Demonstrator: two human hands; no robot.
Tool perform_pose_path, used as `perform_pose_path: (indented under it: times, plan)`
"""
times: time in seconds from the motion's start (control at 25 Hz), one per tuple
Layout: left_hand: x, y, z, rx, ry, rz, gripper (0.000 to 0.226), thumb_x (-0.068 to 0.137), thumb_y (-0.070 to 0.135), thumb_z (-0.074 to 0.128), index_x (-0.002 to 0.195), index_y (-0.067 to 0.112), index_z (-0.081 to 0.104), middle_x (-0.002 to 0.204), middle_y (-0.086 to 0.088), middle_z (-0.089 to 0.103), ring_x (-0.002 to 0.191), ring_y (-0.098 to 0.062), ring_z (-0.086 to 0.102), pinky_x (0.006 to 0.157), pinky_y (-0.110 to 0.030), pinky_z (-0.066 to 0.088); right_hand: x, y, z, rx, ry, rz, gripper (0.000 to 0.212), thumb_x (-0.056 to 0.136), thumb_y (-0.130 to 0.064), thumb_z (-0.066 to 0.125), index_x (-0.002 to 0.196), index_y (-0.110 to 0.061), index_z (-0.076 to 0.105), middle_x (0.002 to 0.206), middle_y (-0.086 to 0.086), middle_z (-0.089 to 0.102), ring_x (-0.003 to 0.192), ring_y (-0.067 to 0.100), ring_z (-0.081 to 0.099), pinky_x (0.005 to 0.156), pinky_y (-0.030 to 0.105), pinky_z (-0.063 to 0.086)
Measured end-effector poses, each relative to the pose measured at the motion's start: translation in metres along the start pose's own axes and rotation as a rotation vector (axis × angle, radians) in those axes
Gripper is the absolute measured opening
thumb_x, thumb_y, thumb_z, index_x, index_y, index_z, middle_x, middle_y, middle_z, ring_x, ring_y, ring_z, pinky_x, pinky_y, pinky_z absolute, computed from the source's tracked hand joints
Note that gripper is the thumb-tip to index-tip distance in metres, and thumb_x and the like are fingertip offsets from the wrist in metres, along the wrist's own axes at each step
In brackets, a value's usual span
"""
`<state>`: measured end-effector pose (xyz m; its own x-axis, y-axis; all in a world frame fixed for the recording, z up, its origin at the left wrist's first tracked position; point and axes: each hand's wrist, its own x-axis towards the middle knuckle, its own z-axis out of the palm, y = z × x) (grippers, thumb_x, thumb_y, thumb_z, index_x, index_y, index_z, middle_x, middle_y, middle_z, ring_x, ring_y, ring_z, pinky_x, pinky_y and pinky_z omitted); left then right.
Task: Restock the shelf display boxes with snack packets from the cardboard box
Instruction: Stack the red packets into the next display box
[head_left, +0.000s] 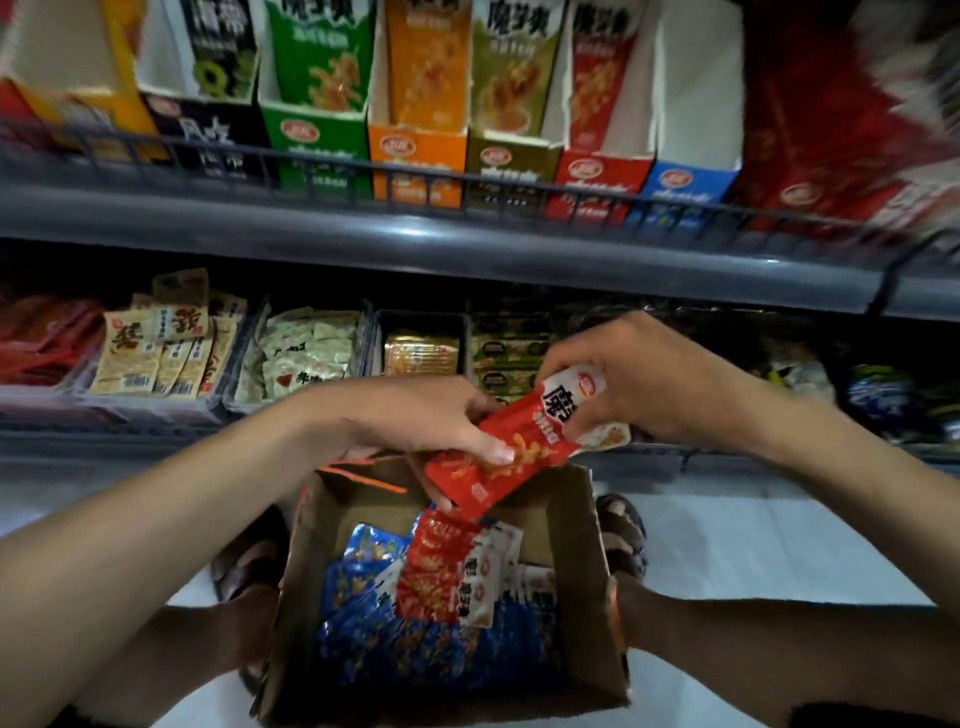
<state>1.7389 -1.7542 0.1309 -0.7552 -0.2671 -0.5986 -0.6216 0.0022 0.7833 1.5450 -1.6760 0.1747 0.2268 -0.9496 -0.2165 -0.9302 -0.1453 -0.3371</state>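
Grey shelf (467, 228) lined with display boxes (415, 156); below, open cardboard box (587, 545) of blue and red packets (415, 649). Just above it, gripped in curled left hand (415, 415) and pinched by right hand (654, 384) fingertips: one red snack packet (537, 431).

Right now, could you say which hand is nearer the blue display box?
Right: the right hand is below the blue display box; the left hand, sharing the red packet, lies further left.

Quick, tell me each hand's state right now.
Left hand: gripping the lower end of the red packet, thumb on top.
Right hand: pinching the upper end of the same red packet.
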Motion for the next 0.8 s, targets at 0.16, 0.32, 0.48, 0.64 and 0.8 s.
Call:
perform_pose_path:
  times: [0.16, 0.32, 0.48, 0.64, 0.8]
  plan:
    - [-0.012, 0.014, 0.003, -0.344, -0.231, 0.033, 0.041, 0.094, 0.013, 0.059, 0.132, 0.008, 0.045, 0.121, -0.018, 0.066, 0.112, -0.033, 0.064, 0.089, -0.049, 0.054, -0.016, -0.002, -0.025, 0.427, 0.203, 0.066, 0.033, 0.075, -0.014, 0.082, 0.098, -0.031, 0.066, 0.095, -0.016, 0.068, 0.096, 0.0, 0.064, 0.069, 0.018, 0.056]
    - [-0.018, 0.022, -0.004, -0.456, -0.054, 0.055, 0.038, 0.088, 0.017, 0.063, 0.124, 0.009, 0.056, 0.111, -0.019, 0.07, 0.102, -0.034, 0.068, 0.08, -0.042, 0.058, -0.008, -0.003, -0.027, 0.712, 0.401, -0.019, 0.033, 0.087, -0.001, 0.068, 0.114, -0.02, 0.062, 0.106, -0.003, 0.068, 0.102, 0.01, 0.066, 0.075, 0.026, 0.059]
    - [-0.013, 0.025, -0.002, -0.682, -0.077, 0.088, 0.041, 0.089, 0.018, 0.061, 0.129, 0.008, 0.056, 0.116, -0.021, 0.068, 0.106, -0.038, 0.066, 0.081, -0.046, 0.058, 0.0, -0.006, -0.023, 0.787, 0.527, -0.014, 0.031, 0.092, 0.005, 0.059, 0.115, -0.015, 0.062, 0.107, -0.002, 0.067, 0.1, 0.009, 0.066, 0.078, 0.026, 0.058]
    - [0.0, 0.034, 0.005, -0.604, -0.026, 0.153, 0.04, 0.093, 0.023, 0.059, 0.129, 0.008, 0.054, 0.112, -0.016, 0.07, 0.101, -0.032, 0.069, 0.071, -0.038, 0.061, 0.003, 0.001, -0.018, 0.849, 0.679, 0.155, 0.031, 0.094, 0.004, 0.054, 0.108, -0.021, 0.064, 0.098, -0.006, 0.066, 0.089, 0.003, 0.064, 0.071, 0.024, 0.056]
    - [0.008, 0.032, 0.012, -0.36, 0.276, 0.191, 0.029, 0.093, 0.03, 0.061, 0.117, 0.013, 0.057, 0.102, -0.008, 0.072, 0.09, -0.023, 0.072, 0.064, -0.034, 0.06, 0.005, 0.001, -0.008, 0.957, 0.654, 0.34, 0.024, 0.098, -0.035, 0.056, 0.12, -0.029, 0.057, 0.11, -0.005, 0.06, 0.101, 0.006, 0.063, 0.088, 0.033, 0.056]
